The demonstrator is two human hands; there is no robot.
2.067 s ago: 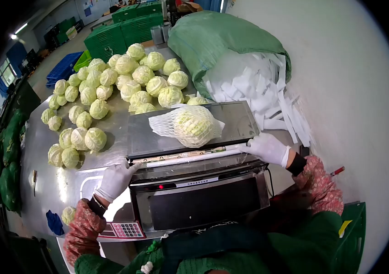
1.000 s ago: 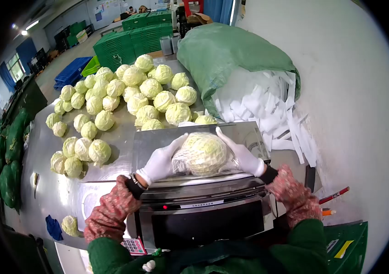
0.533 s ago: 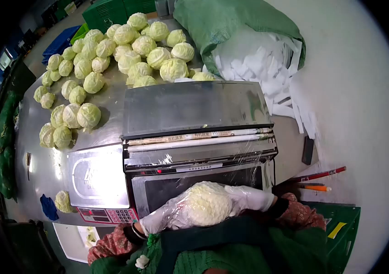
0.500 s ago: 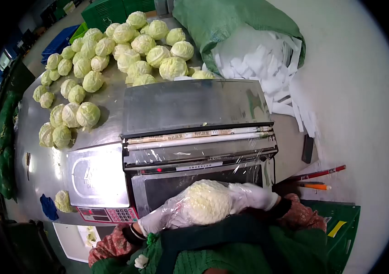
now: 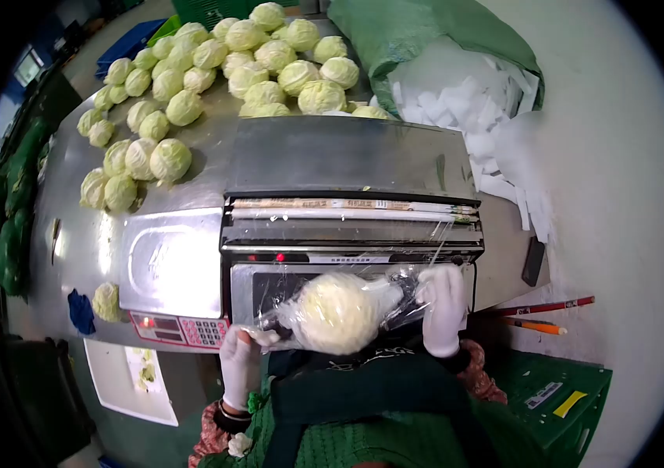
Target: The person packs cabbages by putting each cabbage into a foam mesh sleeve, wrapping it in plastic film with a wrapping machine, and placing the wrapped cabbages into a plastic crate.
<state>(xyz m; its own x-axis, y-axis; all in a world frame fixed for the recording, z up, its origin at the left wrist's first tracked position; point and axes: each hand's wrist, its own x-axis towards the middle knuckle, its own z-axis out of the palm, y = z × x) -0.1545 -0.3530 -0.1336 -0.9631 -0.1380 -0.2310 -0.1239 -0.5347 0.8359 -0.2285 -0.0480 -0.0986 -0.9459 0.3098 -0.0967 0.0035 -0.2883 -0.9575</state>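
Note:
A pale cabbage (image 5: 338, 313) sits at the front of the wrapping machine (image 5: 347, 160), with clear cling film (image 5: 406, 285) around it. The film is bunched out on both sides. My left hand (image 5: 240, 360), in a white glove, pinches the film's left end. On the other side, my gloved right hand (image 5: 443, 306) is closed on the film's right end, fingers upward. Neither hand touches the cabbage itself. Part of the machine's dark plate (image 5: 269, 290) shows behind the cabbage. A strand of film stretches up from my right hand toward the machine's rollers.
Many cabbages (image 5: 246, 78) cover the back left of the steel table (image 5: 74, 257). A scale (image 5: 172, 265) stands left of the machine, near a single cabbage (image 5: 106, 302) and a blue cloth (image 5: 81, 312). A green sack (image 5: 426, 31) holds white foam strips (image 5: 465, 101). Orange-handled tool (image 5: 535, 325) lies right.
My hands have moved from the cabbage's sides out to the film's ends. The right hand has risen. The view has shifted, so the table appears higher and further right.

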